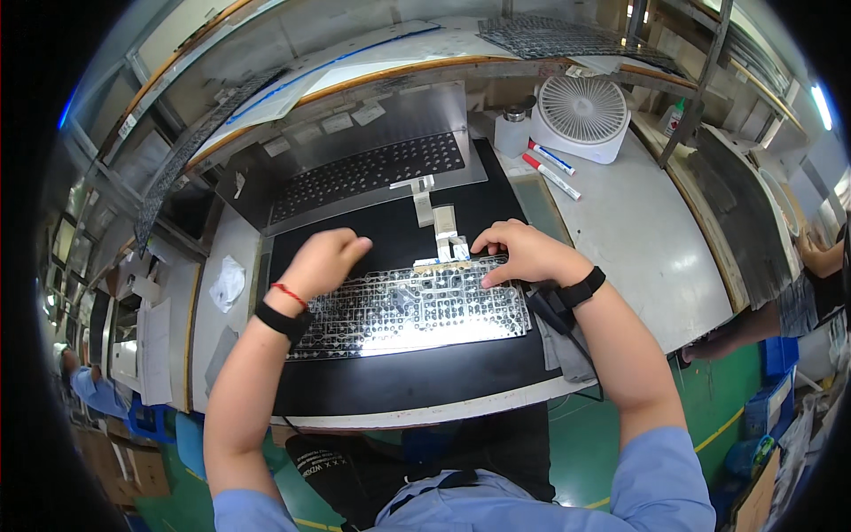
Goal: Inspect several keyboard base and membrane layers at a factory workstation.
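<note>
A keyboard membrane sheet (pixel 417 310), see-through with dark dots and printed tracks, lies on the black mat (pixel 399 381) in front of me. Its lower middle glares with reflected light. From its far edge a pale flat connector tail (pixel 445 222) runs away from me. My left hand (pixel 326 262) is curled closed above the sheet's far left part; what its fingers hold, if anything, is hidden. At the far right corner, my right hand (pixel 525 253) has thumb and fingers apart, the fingertips by the tail's base and the thumb over the sheet.
Behind the mat stands a metal panel (pixel 381 133) with a perforated dark strip (pixel 368 177). A white fan (pixel 581 115), a small container (pixel 512 133) and several markers (pixel 551 176) are at the back right. Crumpled plastic (pixel 228 284) lies left. Another person's hand (pixel 820 253) shows far right.
</note>
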A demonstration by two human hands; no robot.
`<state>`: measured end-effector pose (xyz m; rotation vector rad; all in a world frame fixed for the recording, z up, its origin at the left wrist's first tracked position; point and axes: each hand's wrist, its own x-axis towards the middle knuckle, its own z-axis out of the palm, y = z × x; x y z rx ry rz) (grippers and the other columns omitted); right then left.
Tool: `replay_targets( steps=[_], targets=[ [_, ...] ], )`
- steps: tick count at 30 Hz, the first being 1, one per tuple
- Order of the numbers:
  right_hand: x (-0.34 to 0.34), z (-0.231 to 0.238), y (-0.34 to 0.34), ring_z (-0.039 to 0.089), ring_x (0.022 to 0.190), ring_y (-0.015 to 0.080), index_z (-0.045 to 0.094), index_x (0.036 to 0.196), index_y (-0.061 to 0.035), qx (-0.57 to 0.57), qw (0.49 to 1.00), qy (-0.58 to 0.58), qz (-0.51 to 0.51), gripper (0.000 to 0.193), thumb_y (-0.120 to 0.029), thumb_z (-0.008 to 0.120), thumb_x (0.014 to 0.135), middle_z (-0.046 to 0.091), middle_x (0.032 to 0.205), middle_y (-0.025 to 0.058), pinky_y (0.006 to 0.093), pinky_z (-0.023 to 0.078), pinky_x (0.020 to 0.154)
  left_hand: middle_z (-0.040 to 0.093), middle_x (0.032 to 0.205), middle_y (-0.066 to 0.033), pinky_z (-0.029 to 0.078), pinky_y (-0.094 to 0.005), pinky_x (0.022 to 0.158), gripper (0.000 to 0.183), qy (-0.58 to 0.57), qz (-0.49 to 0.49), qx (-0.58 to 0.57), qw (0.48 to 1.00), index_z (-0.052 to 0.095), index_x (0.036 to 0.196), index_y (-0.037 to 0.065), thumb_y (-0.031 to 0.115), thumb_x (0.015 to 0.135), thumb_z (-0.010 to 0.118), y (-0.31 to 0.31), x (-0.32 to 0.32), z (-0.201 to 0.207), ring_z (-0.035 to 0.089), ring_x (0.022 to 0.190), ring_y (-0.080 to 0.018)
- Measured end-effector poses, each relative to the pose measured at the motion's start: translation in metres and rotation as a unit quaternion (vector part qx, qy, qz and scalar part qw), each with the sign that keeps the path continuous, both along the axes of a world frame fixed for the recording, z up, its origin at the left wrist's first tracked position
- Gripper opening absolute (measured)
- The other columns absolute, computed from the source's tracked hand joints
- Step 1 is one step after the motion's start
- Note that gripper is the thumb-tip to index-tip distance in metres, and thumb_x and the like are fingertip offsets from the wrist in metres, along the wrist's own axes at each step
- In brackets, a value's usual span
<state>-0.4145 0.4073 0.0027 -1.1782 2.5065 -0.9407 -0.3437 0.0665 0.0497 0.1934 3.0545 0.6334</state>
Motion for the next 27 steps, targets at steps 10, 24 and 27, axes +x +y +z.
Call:
replay_targets(
  steps=[10, 24, 27],
  targets=[
    [-0.001, -0.001, 0.000, 0.053, 0.097, 0.0226, 0.070, 0.112, -0.0112, 0.003, 1.000, -0.001, 0.000, 0.054, -0.028, 0.091, 0.065, 0.059, 0.092, 0.0037, 0.0343, 0.046, 0.084, 0.069, 0.098, -0.0176, 0.055, -0.0444, 0.083, 0.045, 0.016, 0.014, -0.234, 0.972, 0.069, 0.096, 0.003, 0.043, 0.101, 0.050, 0.065, -0.007, -0.039, 0.067, 0.095, -0.0352],
    [0.001, 0.001, 0.002, 0.053, 0.097, 0.0238, 0.069, 0.113, -0.0105, -0.004, 1.000, 0.006, 0.001, 0.054, -0.027, 0.090, 0.066, 0.059, 0.092, 0.0048, 0.0351, 0.046, 0.085, 0.053, 0.069, -0.0164, 0.044, -0.0389, 0.065, 0.035, 0.037, -0.028, 0.071, 0.996, 0.053, 0.082, -0.003, 0.026, 0.102, 0.053, 0.040, -0.027, -0.022, 0.051, 0.064, -0.0257],
    [0.002, 0.001, 0.001, 0.053, 0.096, 0.0239, 0.069, 0.113, -0.0100, -0.006, 1.000, 0.007, 0.002, 0.054, -0.027, 0.090, 0.066, 0.059, 0.092, 0.0050, 0.0351, 0.046, 0.085, 0.050, 0.069, -0.0008, 0.043, -0.0299, 0.062, 0.035, 0.028, 0.019, 0.193, 0.981, 0.052, 0.078, 0.002, 0.026, 0.103, 0.053, 0.035, -0.028, -0.011, 0.048, 0.065, -0.0104]
  ],
)
